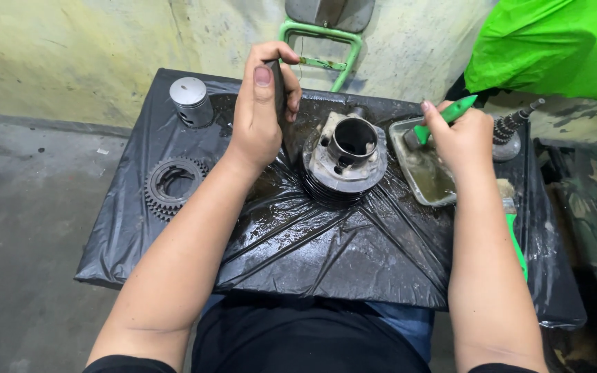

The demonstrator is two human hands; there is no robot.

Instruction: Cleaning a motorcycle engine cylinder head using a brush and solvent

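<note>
My left hand (262, 103) is raised above the black plastic sheet (326, 242) and grips a small dark part, mostly hidden by the fingers. My right hand (459, 135) holds a green-handled brush (443, 117) with its head dipped into a shallow tray (428, 181) of murky liquid. Between the hands stands a grey finned engine cylinder (345, 157), upright, with its bore facing up.
A silver piston (191, 100) stands at the far left, a dark toothed gear ring (171, 185) lies near it. A second green-handled brush (513, 224) lies by my right forearm. A ribbed shaft part (509, 135) sits far right. A green metal frame (326, 48) leans on the wall.
</note>
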